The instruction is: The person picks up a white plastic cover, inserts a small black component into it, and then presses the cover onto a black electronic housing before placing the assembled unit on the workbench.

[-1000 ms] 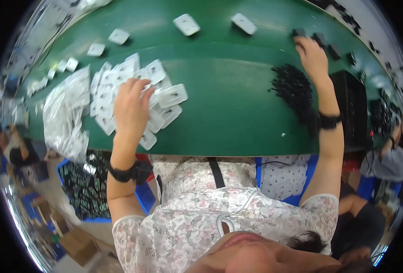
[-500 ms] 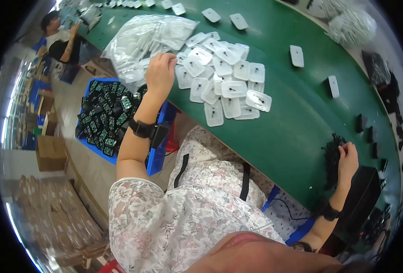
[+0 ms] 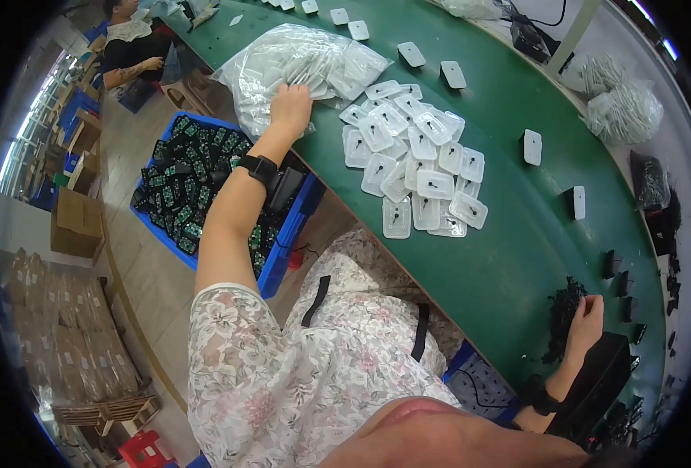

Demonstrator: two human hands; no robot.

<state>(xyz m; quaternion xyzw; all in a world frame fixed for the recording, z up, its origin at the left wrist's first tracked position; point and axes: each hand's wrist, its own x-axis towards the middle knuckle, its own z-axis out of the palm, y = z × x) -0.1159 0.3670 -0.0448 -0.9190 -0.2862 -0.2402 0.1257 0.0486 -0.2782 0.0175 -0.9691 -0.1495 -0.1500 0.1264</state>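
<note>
My left hand (image 3: 291,111) is at the clear plastic bag (image 3: 244,74) of white trays, its fingers curled down against the contents. Whatever they grip is hidden. Beside the bag lies a loose heap of white rounded plastic trays (image 3: 435,185), many with a small black piece in the middle. Far to the right, my right hand (image 3: 585,327) is closed in a pinch at the edge of a pile of small black parts (image 3: 562,316). Anything between those fingertips is too small to make out.
A blue crate (image 3: 180,248) of green-and-black circuit parts stands left of the green table (image 3: 408,265). White-topped black units (image 3: 532,148) line the table's far side, with small black blocks (image 3: 625,285) at right. A black box (image 3: 599,382) lies beside my right forearm. Another person sits far left.
My left hand has gone from the edge of the tray heap onto the bag. My right hand stays by the black parts. The whole view has shifted, with the table appearing lower and farther right.
</note>
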